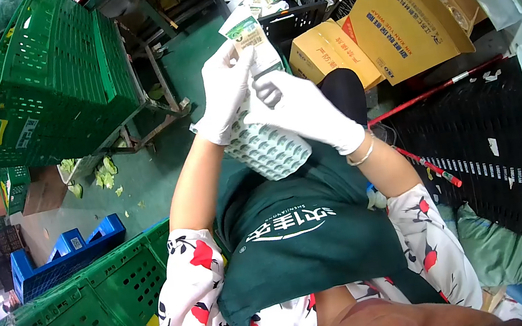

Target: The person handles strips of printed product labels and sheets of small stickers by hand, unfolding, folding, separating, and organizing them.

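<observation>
Both my hands wear white gloves and meet in front of my dark green apron (291,226). My left hand (225,91) has its fingers closed on a white and green printed packet (253,42), which stretches up and away from me. My right hand (300,106) is beside it, fingers curled against the packet's lower part. Below the hands, a sheet of pale green labels (269,148) with a repeated pattern hangs over my lap; its upper end is hidden behind the gloves.
A black crate (297,19) with similar packets stands ahead. Cardboard boxes (332,51) are at the right, near a red pole (423,95) and black crates (473,138). Green crates (53,79) are stacked at the left, and another green crate (87,310) is at the lower left.
</observation>
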The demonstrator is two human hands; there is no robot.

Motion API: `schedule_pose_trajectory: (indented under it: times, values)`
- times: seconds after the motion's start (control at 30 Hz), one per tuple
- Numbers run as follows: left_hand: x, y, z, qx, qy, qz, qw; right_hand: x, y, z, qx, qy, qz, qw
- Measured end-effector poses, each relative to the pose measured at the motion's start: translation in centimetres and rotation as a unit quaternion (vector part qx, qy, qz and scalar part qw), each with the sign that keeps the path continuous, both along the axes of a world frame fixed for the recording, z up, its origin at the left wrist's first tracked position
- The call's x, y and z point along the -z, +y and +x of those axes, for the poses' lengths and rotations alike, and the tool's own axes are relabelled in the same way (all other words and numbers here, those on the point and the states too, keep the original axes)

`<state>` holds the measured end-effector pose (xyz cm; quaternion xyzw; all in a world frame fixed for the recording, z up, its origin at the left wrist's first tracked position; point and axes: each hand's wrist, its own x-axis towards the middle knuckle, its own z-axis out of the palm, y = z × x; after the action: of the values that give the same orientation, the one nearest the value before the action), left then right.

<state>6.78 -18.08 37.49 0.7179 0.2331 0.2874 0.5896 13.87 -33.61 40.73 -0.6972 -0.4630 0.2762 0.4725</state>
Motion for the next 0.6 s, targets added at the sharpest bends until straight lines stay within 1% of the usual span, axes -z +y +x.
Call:
schedule_pose_trajectory:
  times: [0.03,0.07,0.1,0.17,0.2,0.23,0.3,0.33,0.37,0.43,0.47,0.5,0.57,0.6]
  values:
    - [-0.7,-0.4,0.1,-0.006,-0.015,-0.035,0.999,1.2,0.2,-0.3,0.000,0.000,-0.018,1.000]
    - [-1.7,-0.8,0.0,-0.012,-0.030,-0.070,0.997,2.2,0.4,-0.1,0.015,-0.037,0.013,0.999]
    - [-2.6,-1.0,-0.1,-0.020,-0.046,-0.105,0.993,2.0,0.4,0.1,0.020,-0.032,0.012,0.999]
    - [-2.3,0.4,-1.0,-0.009,-0.020,-0.087,0.996,0.8,0.3,0.4,0.025,-0.019,0.010,0.999]
    - [-2.4,0.2,-1.3,-0.018,-0.049,-0.093,0.994,0.0,0.1,0.3,0.016,-0.020,-0.009,1.000]
    - [-2.4,-0.2,-1.3,-0.026,-0.079,-0.099,0.992,0.1,0.1,0.2,0.002,-0.007,0.000,1.000]
    - [-2.1,-0.9,-0.7,-0.054,-0.128,-0.074,0.988,0.9,0.1,0.1,-0.025,0.015,0.017,0.999]
    - [-1.9,-1.2,-0.4,-0.068,-0.151,-0.062,0.984,1.9,0.1,0.2,-0.067,-0.135,0.100,0.984]
    - [-1.8,-1.5,-0.3,-0.080,-0.142,-0.056,0.985,2.1,-0.2,0.7,-0.081,-0.129,0.053,0.987]
    - [-1.8,-1.9,-0.4,-0.104,-0.124,-0.046,0.986,0.4,-0.5,1.0,-0.108,-0.116,-0.042,0.986]
    - [-2.1,-2.1,-0.3,-0.100,-0.152,-0.057,0.982,-0.5,-0.7,0.3,-0.039,0.106,-0.012,0.993]
    - [-2.1,-2.2,-0.3,-0.102,-0.157,-0.059,0.981,-1.2,-0.7,0.4,-0.018,0.056,-0.003,0.998]
    - [-2.0,-2.4,-0.1,-0.105,-0.166,-0.061,0.979,-0.8,-0.3,1.3,0.029,0.130,0.017,0.991]
    - [-1.8,-2.4,0.0,-0.104,-0.173,-0.051,0.978,-0.9,0.0,1.5,0.034,0.122,0.021,0.992]
